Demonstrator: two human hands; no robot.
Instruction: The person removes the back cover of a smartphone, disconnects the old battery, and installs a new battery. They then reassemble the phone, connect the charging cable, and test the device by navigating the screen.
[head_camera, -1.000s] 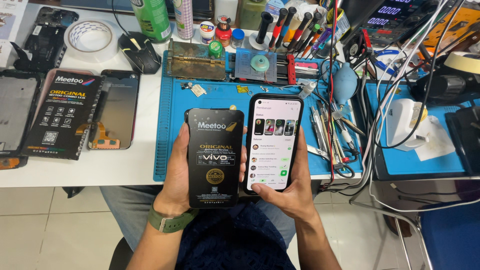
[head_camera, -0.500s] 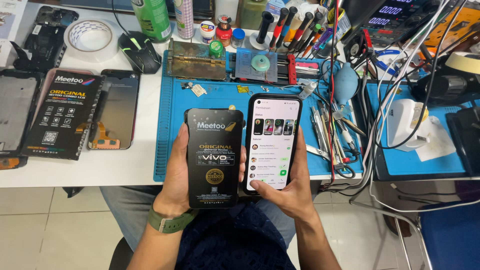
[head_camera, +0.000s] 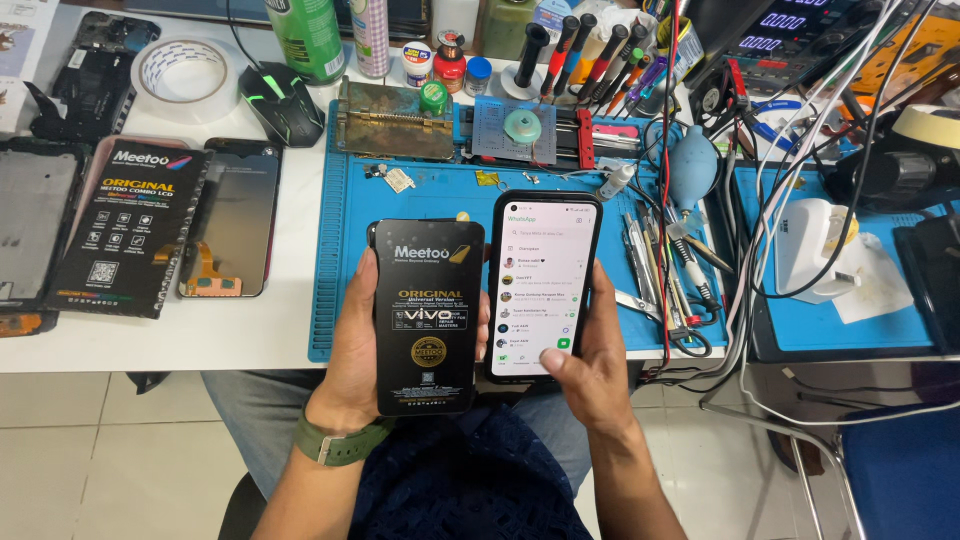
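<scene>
My left hand (head_camera: 352, 360) grips a flat black package (head_camera: 427, 315) with gold and white print, held upright over my lap. Right beside it, my right hand (head_camera: 596, 365) holds a black smartphone (head_camera: 543, 285) whose lit white screen shows a list of entries. My right thumb rests near the phone's lower edge. The two items sit side by side, almost touching, just in front of the blue work mat (head_camera: 440, 200). A green watch band circles my left wrist.
A second black package (head_camera: 130, 225) and a bare phone screen (head_camera: 232, 215) lie at the left on the white table (head_camera: 290, 330). A computer mouse (head_camera: 280, 100), tape roll (head_camera: 185, 75), bottles, screwdrivers, tweezers (head_camera: 655, 260) and tangled cables (head_camera: 800, 200) crowd the back and right.
The phone's screen content has changed: the row of picture thumbnails near the top is gone and a plain list shows now. Both hands stay in place.
</scene>
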